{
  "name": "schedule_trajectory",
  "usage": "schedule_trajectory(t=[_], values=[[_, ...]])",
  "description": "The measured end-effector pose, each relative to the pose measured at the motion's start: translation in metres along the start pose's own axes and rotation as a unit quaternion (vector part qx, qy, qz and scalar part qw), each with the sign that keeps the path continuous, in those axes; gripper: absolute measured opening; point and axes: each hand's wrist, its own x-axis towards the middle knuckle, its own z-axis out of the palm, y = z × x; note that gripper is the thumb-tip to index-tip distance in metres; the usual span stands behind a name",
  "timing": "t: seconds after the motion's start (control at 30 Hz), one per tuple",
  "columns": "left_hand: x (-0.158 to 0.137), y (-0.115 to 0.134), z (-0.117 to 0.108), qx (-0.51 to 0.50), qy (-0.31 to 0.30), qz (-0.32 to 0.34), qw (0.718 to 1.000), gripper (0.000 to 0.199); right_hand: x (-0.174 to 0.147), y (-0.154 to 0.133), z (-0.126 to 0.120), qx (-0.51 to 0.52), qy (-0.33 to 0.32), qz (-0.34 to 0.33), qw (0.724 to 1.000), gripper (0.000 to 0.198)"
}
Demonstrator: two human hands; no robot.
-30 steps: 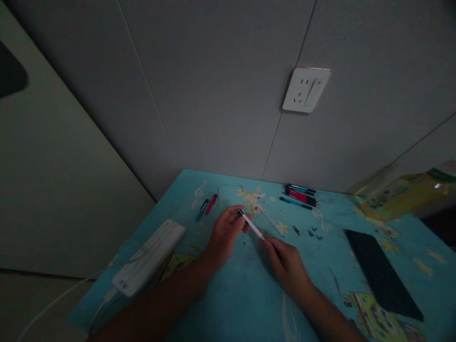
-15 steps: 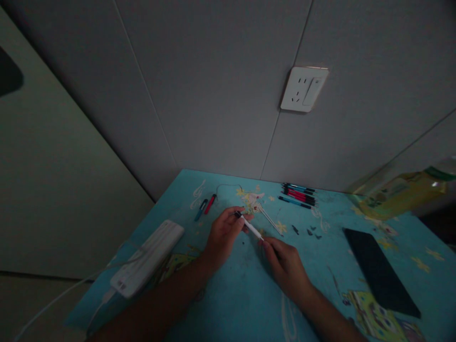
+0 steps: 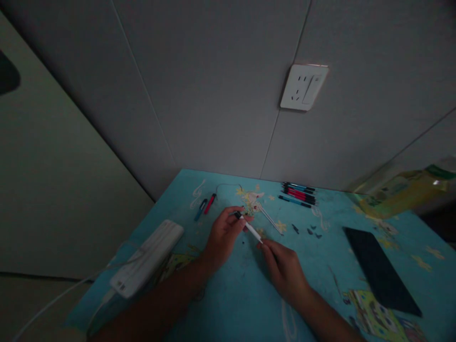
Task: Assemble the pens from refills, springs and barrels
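Observation:
A white pen (image 3: 252, 229) with a black end slants between my two hands above the blue table. My left hand (image 3: 224, 234) is closed round its black end, with the thumb on top. Pinched at the lower, pointed end is my right hand (image 3: 283, 266). Beyond the hands lie two thin white sticks (image 3: 272, 221), perhaps refills. Small dark pieces (image 3: 313, 232) are scattered to the right, and a tiny dark bit (image 3: 243, 242) sits under the pen.
Blue and red pens (image 3: 299, 194) lie stacked at the back; a red pen part (image 3: 210, 204) and a blue one (image 3: 200, 210) lie left. Around stand a white power strip (image 3: 147, 256) with cable, a dark flat slab (image 3: 381, 270), a yellow card (image 3: 379, 311) and a bottle (image 3: 399, 192) of yellow liquid.
My right hand has shifted very slightly left along the pen's lower end. My left hand stays almost still, and the things on the table have not moved.

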Motion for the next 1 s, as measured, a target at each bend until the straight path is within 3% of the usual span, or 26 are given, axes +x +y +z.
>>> schedule_trajectory(t=[0.3, 0.77, 1.0], values=[[-0.001, 0.002, -0.003, 0.006, -0.034, -0.013, 0.999, 0.023, 0.001, -0.005, -0.002, 0.022, 0.012, 0.024, 0.999, 0.021], [0.002, -0.003, 0.001, -0.06, 0.026, -0.027, 0.997, 0.031, 0.007, -0.012, -0.004, 0.016, -0.028, 0.027, 0.999, 0.028], [0.004, -0.006, -0.005, -0.026, 0.009, -0.035, 0.999, 0.03, 0.005, -0.015, -0.001, 0.017, -0.017, 0.039, 0.999, 0.03]])
